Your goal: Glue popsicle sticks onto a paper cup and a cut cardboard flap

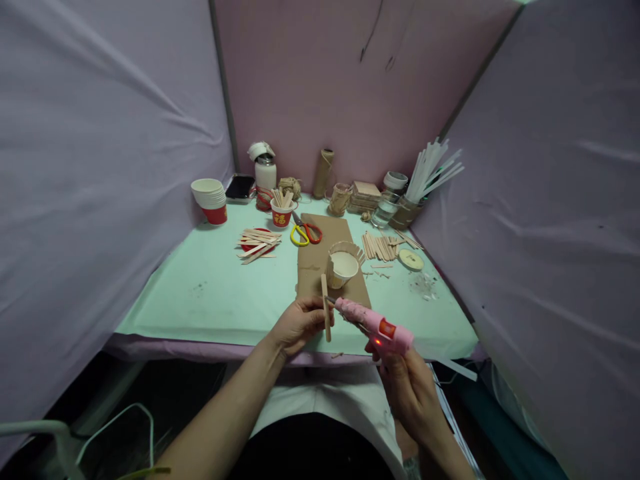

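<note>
Between the closed fingers of my left hand (303, 325) is a flat wooden stick (325, 293), held nearly upright. My right hand (403, 380) is wrapped round a pink glue gun (373, 325) with a glowing red light; its nozzle points left and meets or nearly meets the stick. Just beyond, a paper cup (345, 265) with wooden sticks around part of its side rests on a brown cardboard sheet (313, 267).
Scissors (306, 233) lie on the cardboard's far left edge. Loose sticks (260, 243) are at the left, cut sticks (380, 247) and a round tape roll (411, 259) at the right. Stacked cups (210, 200), a jar (265, 172) and glue sticks (427, 170) stand at the back.
</note>
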The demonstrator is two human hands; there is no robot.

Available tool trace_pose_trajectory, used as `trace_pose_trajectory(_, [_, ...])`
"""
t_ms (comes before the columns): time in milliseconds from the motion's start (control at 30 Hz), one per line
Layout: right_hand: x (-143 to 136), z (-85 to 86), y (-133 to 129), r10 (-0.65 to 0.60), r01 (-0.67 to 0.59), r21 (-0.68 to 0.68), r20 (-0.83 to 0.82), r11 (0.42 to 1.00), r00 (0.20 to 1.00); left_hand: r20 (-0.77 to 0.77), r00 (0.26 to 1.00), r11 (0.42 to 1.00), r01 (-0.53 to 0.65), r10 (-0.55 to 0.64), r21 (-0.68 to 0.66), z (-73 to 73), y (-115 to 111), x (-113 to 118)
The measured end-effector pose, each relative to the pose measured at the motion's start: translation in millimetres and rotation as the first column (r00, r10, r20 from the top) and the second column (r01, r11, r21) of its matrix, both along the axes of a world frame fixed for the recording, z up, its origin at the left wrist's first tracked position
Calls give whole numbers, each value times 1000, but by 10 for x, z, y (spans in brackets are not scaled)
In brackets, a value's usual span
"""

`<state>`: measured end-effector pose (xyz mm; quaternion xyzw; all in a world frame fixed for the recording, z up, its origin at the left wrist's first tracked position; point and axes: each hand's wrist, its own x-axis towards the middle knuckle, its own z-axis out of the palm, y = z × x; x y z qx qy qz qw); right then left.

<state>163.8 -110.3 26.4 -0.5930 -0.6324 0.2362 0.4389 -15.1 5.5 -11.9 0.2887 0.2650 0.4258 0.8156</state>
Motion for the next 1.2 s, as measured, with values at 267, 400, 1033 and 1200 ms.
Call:
trace_pose_trajectory(267, [4, 0, -6, 7, -8, 23, 31, 1000, 999, 24, 998, 998, -53, 54, -35, 7, 0, 14])
trace_pose_trajectory(400, [0, 33, -8, 19, -20, 21, 36, 1000, 999, 47, 995, 996, -81, 83, -36, -3, 9, 17])
trace_pose_trajectory(1033, [16, 74, -21, 102, -111, 124, 75, 986, 992, 133, 975, 983, -168, 176, -72, -61, 58, 0])
trace_pose_trajectory(1200, [14, 93, -20, 95, -107, 125, 98, 986, 991, 160, 963, 975, -208, 219, -82, -66, 75, -2])
